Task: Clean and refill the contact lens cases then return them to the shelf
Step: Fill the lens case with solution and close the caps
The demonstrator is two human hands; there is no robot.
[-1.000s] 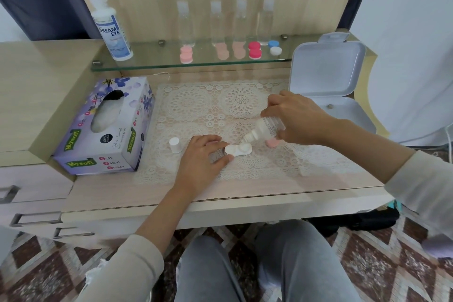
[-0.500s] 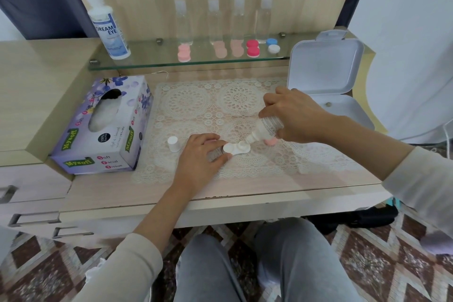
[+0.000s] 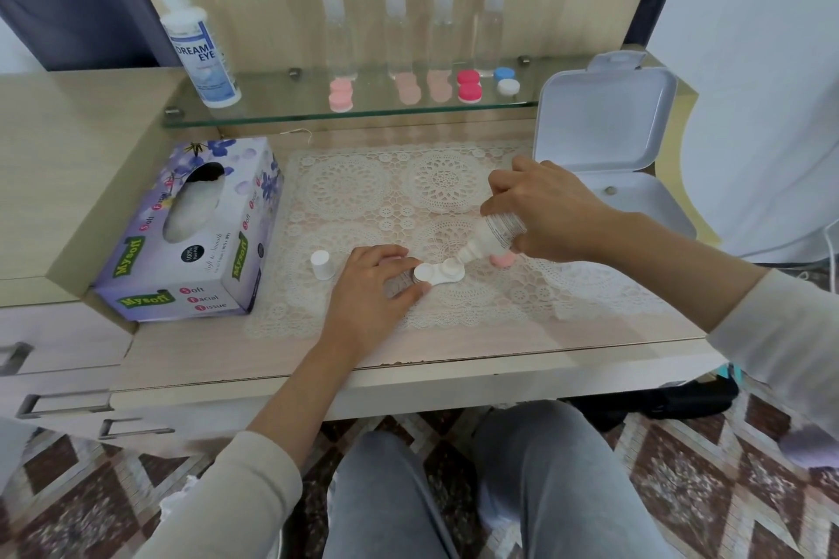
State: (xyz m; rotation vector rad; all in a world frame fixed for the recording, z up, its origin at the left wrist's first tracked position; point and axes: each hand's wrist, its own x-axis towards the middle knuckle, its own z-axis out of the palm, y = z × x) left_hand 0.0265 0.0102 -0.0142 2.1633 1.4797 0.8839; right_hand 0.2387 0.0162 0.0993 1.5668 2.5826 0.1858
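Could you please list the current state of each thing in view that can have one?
White lens case: on the lace mat, both wells uncapped.
Small bottle: tilted, nozzle at the right well.
Right hand: gripping the small bottle.
Left hand: fingers steadying the case.
White cap: off, upright.
White box: lid open.
Large solution bottle: upright on the shelf.

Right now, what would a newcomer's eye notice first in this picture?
At the centre of the lace mat, the right hand tips a small bottle into an open white lens case, steadied by the left hand. Behind, coloured cases line the glass shelf.
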